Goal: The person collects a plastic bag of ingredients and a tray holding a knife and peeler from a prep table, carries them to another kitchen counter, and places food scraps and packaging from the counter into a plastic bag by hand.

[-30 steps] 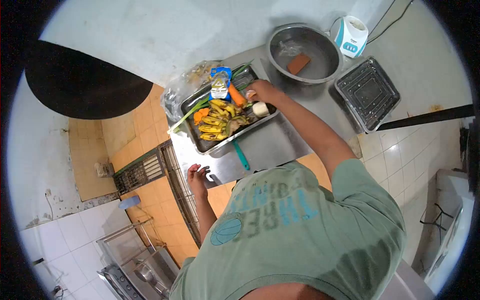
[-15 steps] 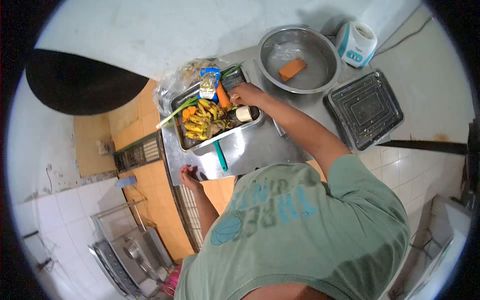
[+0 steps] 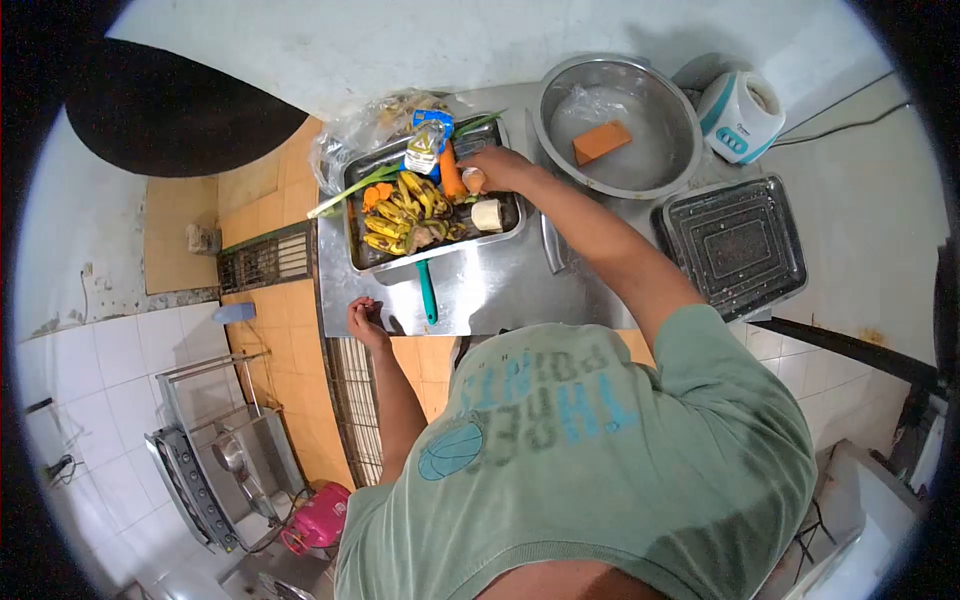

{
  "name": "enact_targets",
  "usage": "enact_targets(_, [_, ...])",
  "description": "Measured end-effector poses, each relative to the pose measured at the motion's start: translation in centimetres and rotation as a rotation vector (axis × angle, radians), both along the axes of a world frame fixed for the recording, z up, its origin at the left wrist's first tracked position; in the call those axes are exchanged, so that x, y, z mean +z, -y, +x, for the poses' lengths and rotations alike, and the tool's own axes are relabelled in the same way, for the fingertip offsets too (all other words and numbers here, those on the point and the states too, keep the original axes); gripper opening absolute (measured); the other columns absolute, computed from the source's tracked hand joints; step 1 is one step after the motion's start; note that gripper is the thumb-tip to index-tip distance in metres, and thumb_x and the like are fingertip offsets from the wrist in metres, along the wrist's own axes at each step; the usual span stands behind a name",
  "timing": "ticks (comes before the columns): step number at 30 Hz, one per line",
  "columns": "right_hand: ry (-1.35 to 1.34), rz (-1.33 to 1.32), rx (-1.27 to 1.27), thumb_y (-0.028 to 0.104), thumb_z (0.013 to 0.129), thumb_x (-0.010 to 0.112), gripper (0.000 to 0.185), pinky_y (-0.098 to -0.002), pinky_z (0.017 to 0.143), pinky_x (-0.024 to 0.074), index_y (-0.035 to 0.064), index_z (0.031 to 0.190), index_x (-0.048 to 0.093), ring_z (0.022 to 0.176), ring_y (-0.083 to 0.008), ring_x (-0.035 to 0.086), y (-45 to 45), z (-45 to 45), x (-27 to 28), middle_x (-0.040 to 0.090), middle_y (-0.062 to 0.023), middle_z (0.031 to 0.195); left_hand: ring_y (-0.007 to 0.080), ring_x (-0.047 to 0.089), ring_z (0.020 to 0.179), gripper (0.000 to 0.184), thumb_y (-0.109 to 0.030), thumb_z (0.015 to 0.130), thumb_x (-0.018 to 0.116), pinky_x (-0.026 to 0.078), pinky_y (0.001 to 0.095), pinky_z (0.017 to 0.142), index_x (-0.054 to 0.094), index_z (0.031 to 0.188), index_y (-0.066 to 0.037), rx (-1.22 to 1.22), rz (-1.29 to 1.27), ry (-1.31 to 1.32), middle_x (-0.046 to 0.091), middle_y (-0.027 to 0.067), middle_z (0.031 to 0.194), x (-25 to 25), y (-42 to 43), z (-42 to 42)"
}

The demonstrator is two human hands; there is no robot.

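In the head view my right hand (image 3: 494,168) reaches into the right side of a metal tray (image 3: 390,266). Its fingers close around a small rounded pale-orange thing (image 3: 473,181), whose kind I cannot make out. Beside it lie a carrot (image 3: 452,172) and a blue-and-white packet (image 3: 424,146). The tray also holds yellow-brown bananas (image 3: 405,215), a green-and-white leek (image 3: 350,192) and a whitish cut piece (image 3: 487,215). My left hand (image 3: 366,321) hovers by the table's front edge, its fingers loosely curled and apart, holding nothing.
A green-handled tool (image 3: 428,292) and a knife (image 3: 552,244) lie on the steel table (image 3: 490,290). A steel basin (image 3: 690,150) holds an orange block (image 3: 602,143) and clear plastic. Further right are a black-lined tray (image 3: 735,240) and a white-and-teal appliance (image 3: 742,118).
My right hand stays in the tray, and the rounded pale-orange thing now shows more clearly at its fingers. My left hand remains near the table edge. The camera view has shifted slightly.
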State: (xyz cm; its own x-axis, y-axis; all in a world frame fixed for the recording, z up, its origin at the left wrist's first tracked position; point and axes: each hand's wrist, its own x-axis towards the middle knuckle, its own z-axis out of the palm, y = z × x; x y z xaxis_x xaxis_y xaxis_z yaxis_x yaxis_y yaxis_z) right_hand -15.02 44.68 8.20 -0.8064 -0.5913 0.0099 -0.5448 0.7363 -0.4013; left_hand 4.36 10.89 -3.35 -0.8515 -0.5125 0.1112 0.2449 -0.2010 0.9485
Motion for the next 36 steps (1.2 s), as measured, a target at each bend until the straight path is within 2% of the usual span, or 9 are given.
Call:
enact_targets(6, [-0.081, -0.337, -0.064, 0.02, 0.057, 0.074, 0.064, -0.0386, 0.082, 0.044, 0.0156, 0.117, 0.051, 0.097, -0.0313, 0.053, -0.9, 0.2, -0.2, 0.057, -0.0145, 0.103, 0.0095, 0.048, 0.062, 0.016, -0.012, 0.085, 0.042, 0.043, 0.0223, 0.061, 0.052, 0.081, -0.001, 0.001, -0.04, -0.026, 0.052, 0.0038, 0.074, -0.3, -0.2, 0.1])
enact_targets(10, [-0.115, -0.43, -0.189, 0.019, 0.062, 0.071, 0.053, -0.0316, 0.067, 0.0476, 0.0118, 0.113, 0.054, 0.074, -0.0236, 0.06, -1.8, 1.4, 1.4, 0.061, -0.0127, 0.096, 0.0085, 0.045, 0.062, 0.013, -0.007, 0.084, 0.041, 0.041, 0.0203, 0.06, 0.052, 0.079, -0.001, -0.031, -0.073, -0.032, 0.051, 0.0033, 0.074, -0.2, -0.2, 0.0])
enact_targets(19, [0.058, -0.651, -0.372, 0.019, 0.066, 0.071, 0.058, -0.0303, 0.073, 0.0472, 0.0094, 0.119, 0.049, 0.082, -0.0195, 0.06, -1.4, 5.9, 0.7, 0.06, -0.0119, 0.099, 0.0159, 0.05, 0.067, 0.012, -0.005, 0.08, 0.046, 0.048, 0.0266, 0.062, 0.056, 0.077, 0.001, 0.056, -0.566, 0.112, 0.048, 0.0092, 0.076, -1.6, 0.3, -0.1])
enact_targets(21, [0.093, -0.716, -0.415, 0.019, 0.068, 0.071, 0.059, -0.0294, 0.074, 0.047, 0.0079, 0.121, 0.047, 0.084, -0.0181, 0.06, -1.1, 6.1, 1.0, 0.061, -0.0118, 0.099, 0.0187, 0.048, 0.067, 0.011, -0.008, 0.077, 0.049, 0.043, 0.0289, 0.062, 0.058, 0.076, -0.001, 0.038, -0.292, 0.065, 0.052, 0.0092, 0.069, -1.7, -0.4, -0.3])
enact_targets(23, [0.113, -0.768, -0.459, 0.019, 0.068, 0.071, 0.061, -0.0286, 0.074, 0.0469, 0.0067, 0.122, 0.045, 0.085, -0.0167, 0.06, -0.7, 7.0, 1.9, 0.061, -0.0113, 0.097, 0.0146, 0.051, 0.066, 0.016, -0.006, 0.083, 0.042, 0.048, 0.0269, 0.063, 0.051, 0.075, 0.004, -0.014, -0.57, 0.061, 0.051, 0.0084, 0.076, -1.4, 0.3, 0.0])
enact_targets(27, [0.026, -0.736, -0.582, 0.021, 0.068, 0.071, 0.062, -0.0265, 0.074, 0.0469, 0.0084, 0.123, 0.044, 0.08, -0.0145, 0.06, -0.2, 6.9, 1.0, 0.062, -0.0093, 0.092, 0.019, 0.05, 0.067, 0.015, -0.005, 0.074, 0.046, 0.041, 0.029, 0.064, 0.06, 0.075, 0.001, -0.031, -0.637, 0.05, 0.058, 0.0104, 0.069, -0.2, 0.5, 0.3])
enact_targets(29, [-0.018, -0.754, -0.642, 0.026, 0.066, 0.073, 0.062, -0.0295, 0.072, 0.0484, 0.011, 0.121, 0.047, 0.079, -0.017, 0.06, -0.1, 7.4, 0.8, 0.061, -0.012, 0.094, 0.0164, 0.05, 0.068, 0.016, -0.005, 0.076, 0.045, 0.041, 0.027, 0.064, 0.059, 0.077, 0.001, -0.128, -0.339, 0.06, 0.058, 0.0082, 0.071, -2.8, 1.6, -0.3])
enact_targets(32, [-0.005, -0.809, -0.698, 0.026, 0.067, 0.072, 0.062, -0.0292, 0.074, 0.0478, 0.0113, 0.122, 0.046, 0.081, -0.0171, 0.06, 0.4, 8.2, 0.4, 0.06, -0.0121, 0.096, 0.013, 0.049, 0.069, 0.017, -0.007, 0.08, 0.043, 0.04, 0.0247, 0.064, 0.058, 0.08, 0.001, -0.286, -0.124, 0.127, 0.057, 0.0052, 0.075, 0.3, 2.5, -0.3])
enact_targets(36, [-0.071, -0.828, -0.796, 0.026, 0.069, 0.072, 0.061, -0.0292, 0.074, 0.0476, 0.0116, 0.122, 0.046, 0.083, -0.0181, 0.059, 1.3, 10.4, 0.2, 0.057, -0.013, 0.1, 0.0121, 0.049, 0.072, 0.018, -0.013, 0.085, 0.045, 0.039, 0.0225, 0.067, 0.056, 0.081, 0.001, -0.43, -0.137, 0.044, 0.056, 0.0036, 0.077, 3.6, 4.4, -1.9])
